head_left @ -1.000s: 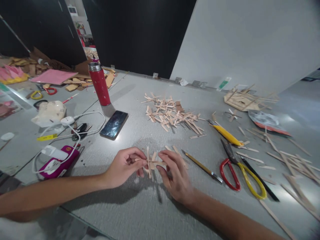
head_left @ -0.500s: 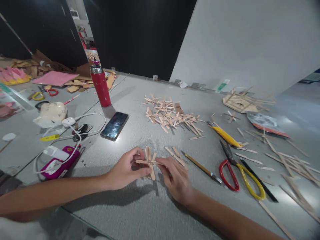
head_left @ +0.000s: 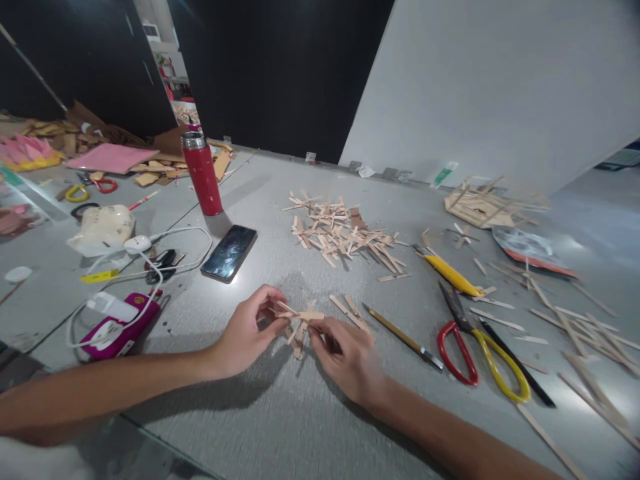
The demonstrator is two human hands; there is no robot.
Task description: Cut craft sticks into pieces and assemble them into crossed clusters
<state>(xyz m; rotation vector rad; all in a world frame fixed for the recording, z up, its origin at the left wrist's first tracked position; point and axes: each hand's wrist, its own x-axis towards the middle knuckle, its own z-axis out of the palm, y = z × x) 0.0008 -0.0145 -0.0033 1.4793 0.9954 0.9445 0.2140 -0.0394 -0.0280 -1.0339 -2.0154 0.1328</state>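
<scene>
My left hand [head_left: 247, 331] and my right hand [head_left: 345, 353] meet over the grey table [head_left: 280, 413], both pinched on a small cluster of crossed wooden sticks [head_left: 299, 321] held just above the surface. The left fingers grip its left end, the right fingers its right side. Two loose sticks [head_left: 350, 311] lie just right of the cluster. A heap of short wooden sticks [head_left: 343, 233] sits farther back in the middle.
A black phone [head_left: 229, 251] and a red flask [head_left: 203, 173] stand back left. A brush [head_left: 405, 339], red-and-yellow scissors [head_left: 477, 347] and a yellow cutter [head_left: 453, 275] lie right. A pink device with white cable [head_left: 117, 320] is at left. Long sticks [head_left: 575, 320] scatter far right.
The stick cluster has been turned in my fingers, from a piece standing upright to lying flatter and lower. Both hands stayed close together and shifted slightly.
</scene>
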